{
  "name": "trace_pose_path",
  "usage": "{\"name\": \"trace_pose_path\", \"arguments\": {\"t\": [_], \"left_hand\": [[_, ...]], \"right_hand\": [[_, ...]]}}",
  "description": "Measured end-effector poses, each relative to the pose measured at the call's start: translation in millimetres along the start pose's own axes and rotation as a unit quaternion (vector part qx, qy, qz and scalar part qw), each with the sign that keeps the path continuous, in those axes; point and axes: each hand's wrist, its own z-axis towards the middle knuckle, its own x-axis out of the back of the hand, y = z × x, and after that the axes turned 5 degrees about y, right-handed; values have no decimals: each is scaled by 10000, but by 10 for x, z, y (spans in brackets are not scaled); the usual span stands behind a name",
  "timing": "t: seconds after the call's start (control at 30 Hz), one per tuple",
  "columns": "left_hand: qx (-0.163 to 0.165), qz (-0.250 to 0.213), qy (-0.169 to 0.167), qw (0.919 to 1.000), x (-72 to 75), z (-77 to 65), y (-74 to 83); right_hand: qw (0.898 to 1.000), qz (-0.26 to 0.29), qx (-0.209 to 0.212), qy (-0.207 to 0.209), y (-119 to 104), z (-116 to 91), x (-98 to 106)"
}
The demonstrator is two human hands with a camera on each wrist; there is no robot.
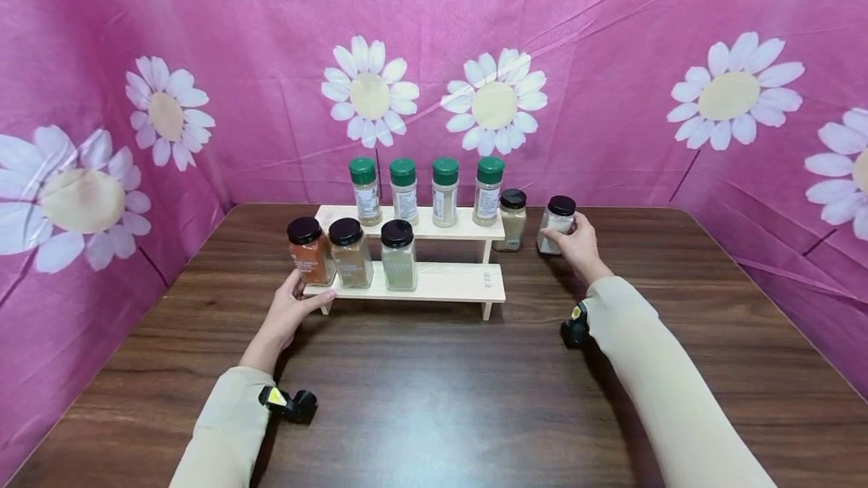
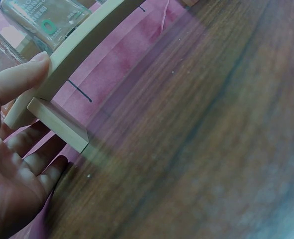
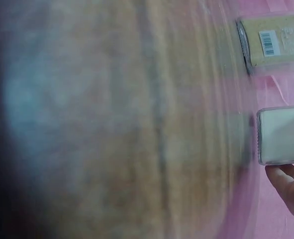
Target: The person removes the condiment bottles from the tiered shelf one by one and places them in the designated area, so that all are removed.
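Note:
My left hand (image 1: pixel 288 311) grips the left end of the lower tier of a two-tier wooden spice rack (image 1: pixel 461 285). In the left wrist view its thumb (image 2: pixel 30 74) presses the board's front edge, with the other fingers near the rack's leg (image 2: pixel 59 124). Just above that hand stands a black-lidded jar of orange-red spice (image 1: pixel 313 258). Off the rack's right side, my right hand (image 1: pixel 578 245) holds a black-lidded square jar with white contents (image 1: pixel 552 230); the right wrist view shows fingers against this white jar (image 3: pixel 283 135). A tan spice jar (image 1: pixel 511 223) stands to its left.
Beside the red jar on the lower tier are a brown spice jar (image 1: pixel 351 258) and a pale green one (image 1: pixel 398 262). Several green-capped shakers (image 1: pixel 444 198) line the upper tier. A pink daisy-print cloth (image 1: pixel 434 13) hangs behind the wooden table (image 1: pixel 434 390).

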Motion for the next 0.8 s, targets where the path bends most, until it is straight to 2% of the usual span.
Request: {"name": "trace_pose_path", "arguments": {"t": [0.47, 0.8], "left_hand": [[-83, -41, 13, 10000, 2, -1, 3], [-70, -103, -43, 9999, 2, 4, 0]], "right_hand": [[9999, -15, -115, 2, 41, 74, -5], [9995, 120, -199, -204, 25, 71, 3]]}}
